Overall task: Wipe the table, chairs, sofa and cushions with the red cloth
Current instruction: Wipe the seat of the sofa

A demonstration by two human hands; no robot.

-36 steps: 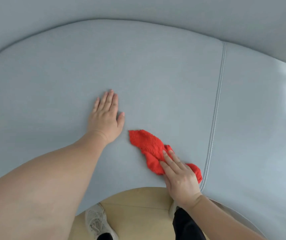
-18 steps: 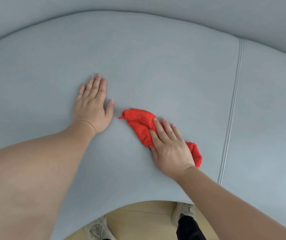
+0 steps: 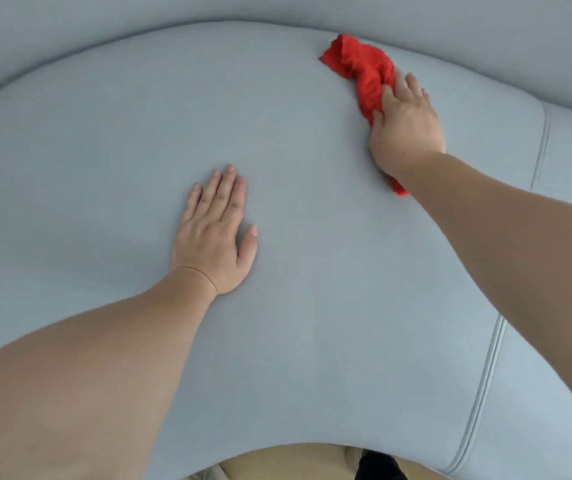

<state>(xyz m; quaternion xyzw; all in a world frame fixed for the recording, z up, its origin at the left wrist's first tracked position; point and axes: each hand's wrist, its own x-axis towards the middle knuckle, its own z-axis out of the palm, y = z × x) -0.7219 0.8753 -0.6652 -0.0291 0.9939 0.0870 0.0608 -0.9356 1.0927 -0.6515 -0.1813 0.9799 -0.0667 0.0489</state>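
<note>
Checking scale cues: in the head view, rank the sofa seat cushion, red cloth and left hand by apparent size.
1. sofa seat cushion
2. left hand, nearer the camera
3. red cloth, partly hidden under the right hand, so unsure

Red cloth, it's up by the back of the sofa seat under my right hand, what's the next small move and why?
Probably draw the right hand and red cloth back toward you; the cloth already sits at the seat cushion's far edge.

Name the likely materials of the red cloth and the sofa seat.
Red cloth: looks like soft terry or microfibre; nubby surface, crumpled folds. Sofa seat: pale blue-grey upholstery with a matte, smooth finish and piped seam; fine-woven fabric or faux leather, cannot tell.
</note>
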